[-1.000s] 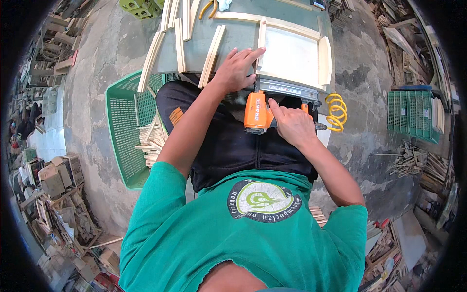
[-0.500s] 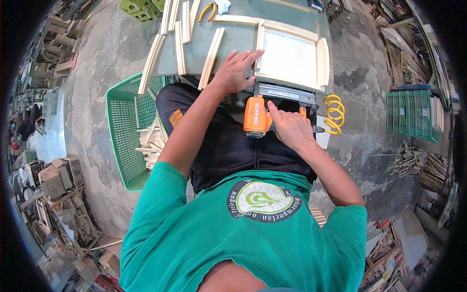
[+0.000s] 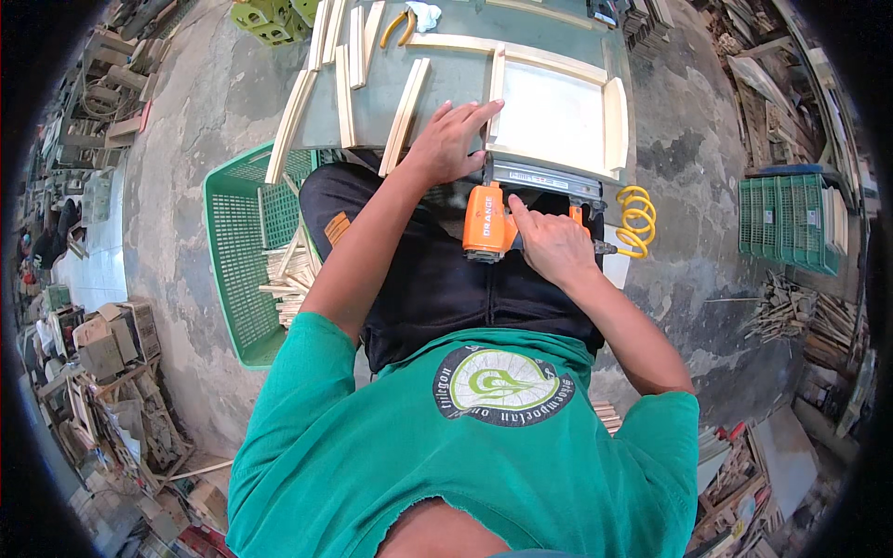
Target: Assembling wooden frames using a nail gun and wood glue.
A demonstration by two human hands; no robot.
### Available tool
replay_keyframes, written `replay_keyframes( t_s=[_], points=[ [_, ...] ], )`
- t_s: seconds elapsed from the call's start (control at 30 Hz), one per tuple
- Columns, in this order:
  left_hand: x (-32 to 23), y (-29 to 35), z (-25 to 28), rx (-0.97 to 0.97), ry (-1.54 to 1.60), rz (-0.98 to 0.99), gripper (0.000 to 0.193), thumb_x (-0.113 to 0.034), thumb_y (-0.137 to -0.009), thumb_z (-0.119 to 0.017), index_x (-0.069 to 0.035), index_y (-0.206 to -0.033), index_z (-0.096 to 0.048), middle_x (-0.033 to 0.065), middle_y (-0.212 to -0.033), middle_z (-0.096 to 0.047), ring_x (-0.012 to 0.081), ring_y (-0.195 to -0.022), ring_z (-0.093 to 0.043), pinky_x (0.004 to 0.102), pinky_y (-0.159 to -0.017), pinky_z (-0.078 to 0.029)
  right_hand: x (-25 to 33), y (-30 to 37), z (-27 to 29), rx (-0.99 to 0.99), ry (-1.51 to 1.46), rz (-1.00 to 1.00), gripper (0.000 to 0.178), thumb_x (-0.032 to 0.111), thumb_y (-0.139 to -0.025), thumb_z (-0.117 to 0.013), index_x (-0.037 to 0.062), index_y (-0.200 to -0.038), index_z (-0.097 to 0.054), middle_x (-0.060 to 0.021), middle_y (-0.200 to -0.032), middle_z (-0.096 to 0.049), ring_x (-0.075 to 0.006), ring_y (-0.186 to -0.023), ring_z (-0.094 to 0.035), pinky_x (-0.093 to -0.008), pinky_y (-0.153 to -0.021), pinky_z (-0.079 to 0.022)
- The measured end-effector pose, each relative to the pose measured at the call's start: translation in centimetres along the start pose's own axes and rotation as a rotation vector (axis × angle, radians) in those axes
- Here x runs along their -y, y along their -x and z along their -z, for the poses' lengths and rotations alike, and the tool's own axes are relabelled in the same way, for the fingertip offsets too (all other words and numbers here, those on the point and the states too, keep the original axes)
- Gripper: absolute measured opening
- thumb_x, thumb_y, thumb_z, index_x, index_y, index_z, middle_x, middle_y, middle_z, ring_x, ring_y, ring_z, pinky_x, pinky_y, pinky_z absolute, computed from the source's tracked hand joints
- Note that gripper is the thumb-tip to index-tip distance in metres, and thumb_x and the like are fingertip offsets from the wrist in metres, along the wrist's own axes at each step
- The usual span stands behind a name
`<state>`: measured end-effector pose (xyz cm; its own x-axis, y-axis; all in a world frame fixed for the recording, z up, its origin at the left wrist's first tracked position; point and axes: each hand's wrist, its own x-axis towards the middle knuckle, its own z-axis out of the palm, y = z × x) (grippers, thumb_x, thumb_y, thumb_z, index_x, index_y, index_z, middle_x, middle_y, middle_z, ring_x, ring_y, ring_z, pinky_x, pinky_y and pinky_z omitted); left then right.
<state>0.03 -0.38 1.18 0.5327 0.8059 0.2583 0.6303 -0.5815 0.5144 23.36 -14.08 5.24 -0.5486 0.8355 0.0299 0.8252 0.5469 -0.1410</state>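
Observation:
My right hand (image 3: 556,244) is wrapped round the handle of an orange nail gun (image 3: 485,219). The gun's long silver magazine lies along the near side of a pale wooden frame (image 3: 556,158), its nose at the near left corner. A white panel (image 3: 549,104) shows inside the frame. My left hand (image 3: 453,139) rests at that same corner, fingers spread, the index fingertip on the frame's left strip (image 3: 497,84) and the thumb close to the gun's nose. Whether the nose touches the wood, I cannot tell. A coiled yellow air hose (image 3: 636,221) runs from the gun's rear.
Several loose wooden strips (image 3: 406,113) lie on the grey table (image 3: 446,73), left of the frame. Yellow-handled pliers (image 3: 398,28) and a white crumpled piece (image 3: 424,15) are farther back. Below the table's left end, a green basket (image 3: 244,270) holds thin wood pieces. Green crates (image 3: 787,221) stand at right.
The nail gun and my right hand have shifted very slightly left. My left hand stays at the frame's corner, its fingers a touch lower.

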Motion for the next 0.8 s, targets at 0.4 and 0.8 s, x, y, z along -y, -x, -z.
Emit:
replay_keyframes(
  t_s=[0.4, 0.8],
  points=[
    [0.5, 0.1, -0.1, -0.045, 0.026, -0.023, 0.092, -0.013, -0.078, -0.078, -0.022, -0.159, -0.035, 0.0137, -0.136, -0.058, 0.0329, -0.136, -0.052, 0.0563, -0.121, -0.031, 0.1, 1.9, 4.6, 0.181, -0.007, -0.056, 0.075, 0.012, -0.077, -0.076, 0.0078, -0.147, -0.052, -0.0078, -0.086, -0.068, -0.0286, -0.073, -0.069, -0.0412, -0.066, -0.056],
    [-0.1, -0.3, 0.4, 0.0, -0.01, 0.027, 0.089, -0.016, -0.076, -0.079, -0.015, -0.156, -0.04, 0.0137, -0.145, -0.056, 0.0326, -0.14, -0.049, 0.0517, -0.124, -0.03, -14.6, -8.9, 15.4, -0.15, 0.078, -0.22, 0.081, 0.023, -0.082, -0.078, 0.0151, -0.154, -0.042, -0.0188, -0.094, -0.073, -0.0402, -0.084, -0.071, -0.0497, -0.073, -0.058]
  ],
)
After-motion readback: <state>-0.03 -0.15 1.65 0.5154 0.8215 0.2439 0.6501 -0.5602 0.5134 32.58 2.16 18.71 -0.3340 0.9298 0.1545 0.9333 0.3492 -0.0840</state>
